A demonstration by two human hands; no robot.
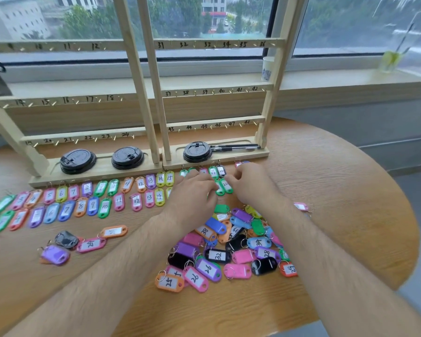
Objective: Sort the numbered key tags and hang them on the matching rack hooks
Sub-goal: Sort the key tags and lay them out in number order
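Two rows of sorted oval plastic key tags [93,198] run along the foot of the pale wooden hook racks [153,98]; no hook carries one yet. Both hands are at the rows' right end, by the green tags marked 20 [225,186]. Left hand [192,190] and right hand [253,183] have fingers curled down onto tags; can't tell if either pinches one. Unsorted mixed-colour heap [231,246] lies between my forearms. Risks: a forearm drags through the heap and scatters it; a knuckle knocks the rows out of order; scrawled digits get misread. Lone pink tag [301,207] beside my right wrist is easy to sweep away. Surface: round wood-grain table [350,190], looks smooth, so tags likely slide. Black cup lids [78,160] and pens [233,147] sit in the rack bases. Behind: window sill [326,79] with paper cup [267,68] and green drink with straw [390,60]; trees and buildings outside.
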